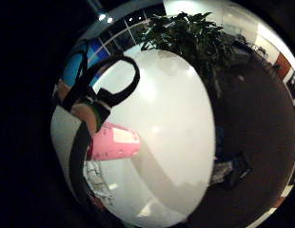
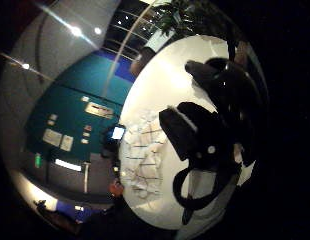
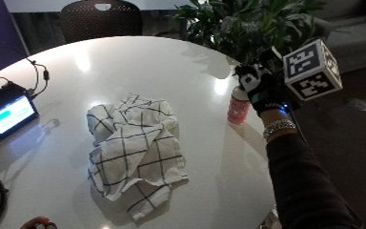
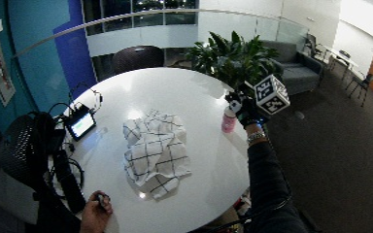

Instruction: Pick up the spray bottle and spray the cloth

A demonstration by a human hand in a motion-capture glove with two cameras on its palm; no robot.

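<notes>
1 pink spray bottle [image 3: 238, 108] stood upright near the edge of the round white table [image 3: 170, 62], on the side closest to the potted plant [image 3: 246, 24]. The gloved right hand [image 3: 262, 88] was at the bottle's top, its fingers curled round the head and neck in a grasp, while the bottle's base appeared to rest on the tabletop. From the little finger side palm view the pink body [image 1: 114, 141] lay close beside the palm, with the white surface spread beyond it. 1 white cloth with a dark grid pattern [image 3: 135, 150] lay crumpled toward the middle of the table, well apart from the bottle. Near the far edge sat a small screen device [image 3: 6, 116], lit, with cables running from it. Behind the table stood 1 dark chair [image 3: 102, 18].
</notes>
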